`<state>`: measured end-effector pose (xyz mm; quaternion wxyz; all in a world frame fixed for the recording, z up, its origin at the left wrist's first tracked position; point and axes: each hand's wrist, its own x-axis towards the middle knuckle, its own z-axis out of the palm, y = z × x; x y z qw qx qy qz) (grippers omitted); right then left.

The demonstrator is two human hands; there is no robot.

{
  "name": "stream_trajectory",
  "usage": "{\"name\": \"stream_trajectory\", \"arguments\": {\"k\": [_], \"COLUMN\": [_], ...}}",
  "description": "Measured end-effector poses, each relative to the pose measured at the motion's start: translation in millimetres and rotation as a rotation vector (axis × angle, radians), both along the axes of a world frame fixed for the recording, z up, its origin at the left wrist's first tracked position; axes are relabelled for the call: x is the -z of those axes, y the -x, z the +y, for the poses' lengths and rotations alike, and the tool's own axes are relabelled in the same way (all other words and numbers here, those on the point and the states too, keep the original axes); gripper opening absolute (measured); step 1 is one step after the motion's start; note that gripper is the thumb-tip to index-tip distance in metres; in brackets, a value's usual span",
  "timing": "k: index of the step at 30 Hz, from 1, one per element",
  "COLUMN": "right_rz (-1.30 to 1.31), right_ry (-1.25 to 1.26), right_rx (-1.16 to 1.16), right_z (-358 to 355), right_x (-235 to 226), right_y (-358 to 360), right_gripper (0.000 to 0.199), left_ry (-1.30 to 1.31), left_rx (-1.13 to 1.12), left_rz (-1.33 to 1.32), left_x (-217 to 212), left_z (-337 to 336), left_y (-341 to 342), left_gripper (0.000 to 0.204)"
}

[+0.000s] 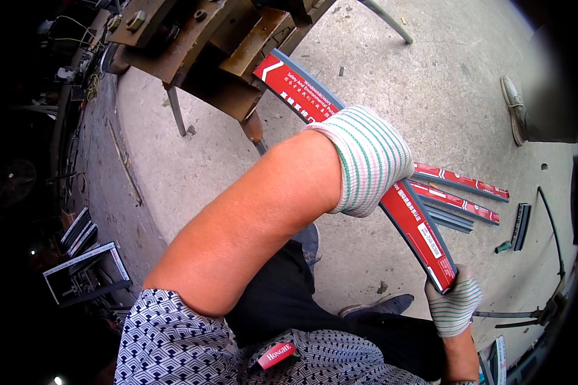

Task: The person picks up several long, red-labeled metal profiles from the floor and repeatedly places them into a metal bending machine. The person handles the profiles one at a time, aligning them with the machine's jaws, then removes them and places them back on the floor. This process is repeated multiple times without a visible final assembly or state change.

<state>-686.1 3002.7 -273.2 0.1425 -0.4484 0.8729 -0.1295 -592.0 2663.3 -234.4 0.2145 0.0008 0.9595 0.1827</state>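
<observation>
Bearing white printing [307, 88] and a white sticker [429, 240] on red film [406, 213], the long grey profile [420, 235] is gripped at its near end by the gloved right hand [455, 303]; midway it's covered by the gloved left hand [376, 160], finger closure hidden. Far end's seen near the brown machine [189, 54].

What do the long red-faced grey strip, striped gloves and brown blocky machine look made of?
Long red-faced grey strip: coated metal or plastic, hard to tell; smooth grey edges, straight profile, printed red face, perhaps film.
Green-and-white striped gloves: knitted fabric, soft and matt, with visible ribbing.
Brown blocky machine: likely metal, painted or greasy; thick slabs, shiny patches and a large bolt.
</observation>
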Motion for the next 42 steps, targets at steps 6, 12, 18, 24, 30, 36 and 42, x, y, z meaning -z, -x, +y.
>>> {"name": "stream_trajectory", "arguments": {"k": [6, 12, 18, 24, 30, 36, 42], "right_rz": [0.033, 0.126, 0.227, 0.259, 0.293, 0.210, 0.145], "right_ry": [0.003, 0.002, 0.003, 0.029, -0.005, -0.013, -0.082], "right_rx": [-0.033, -0.062, -0.096, -0.129, -0.116, -0.099, -0.087], "right_z": [-3, -5, -10, -12, -24, -32, -28], "right_x": [-5, -9, -13, -14, -17, -23, -28], "right_y": [-4, 1, 21, 46, 75, 83, 80], "right_gripper": [0.049, 0.052, 0.056, 0.057, 0.049, 0.043, 0.042], "left_ry": [-0.036, -0.056, -0.021, -0.047, -0.015, -0.028, -0.062], "left_rx": [-0.004, -0.023, -0.049, -0.066, -0.112, -0.131, -0.103], "left_rz": [0.025, 0.164, 0.244, 0.286, 0.295, 0.272, 0.288], "left_x": [-4, 0, -1, 4, 3, 1, 3], "left_z": [-1, -4, -4, -7, -9, -10, -13], "left_y": [-2, -5, -3, 4, 12, 15, 14], "left_gripper": [0.021, 0.021, 0.019, 0.019, 0.020, 0.025, 0.027]}}
